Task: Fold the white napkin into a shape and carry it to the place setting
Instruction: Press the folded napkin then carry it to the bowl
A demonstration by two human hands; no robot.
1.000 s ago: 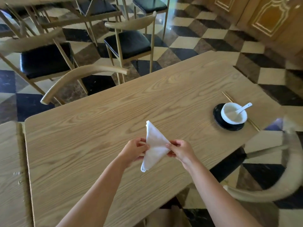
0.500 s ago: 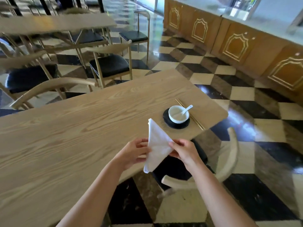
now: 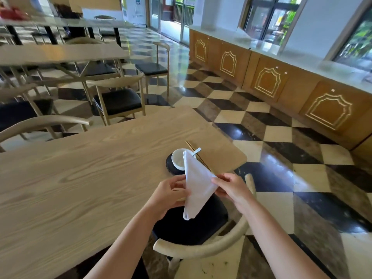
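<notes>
The white napkin (image 3: 196,184) is folded into a long pointed shape and held upright in the air between both hands. My left hand (image 3: 168,193) pinches its left edge and my right hand (image 3: 231,188) pinches its right edge. Its upper tip overlaps my view of the place setting: a white bowl (image 3: 178,161) on a black saucer (image 3: 170,166), a white spoon (image 3: 196,151) and chopsticks (image 3: 190,146), all near the right end of the wooden table (image 3: 90,172).
A chair with a black seat (image 3: 201,224) stands under my hands at the table's near edge. More chairs (image 3: 118,101) and a second table (image 3: 60,54) stand beyond. A wooden cabinet counter (image 3: 269,77) runs along the right above the checkered floor (image 3: 281,178).
The view has swung up and right and I have come closer to the place setting. Both hands keep the same hold on the napkin, which now overlaps the bowl.
</notes>
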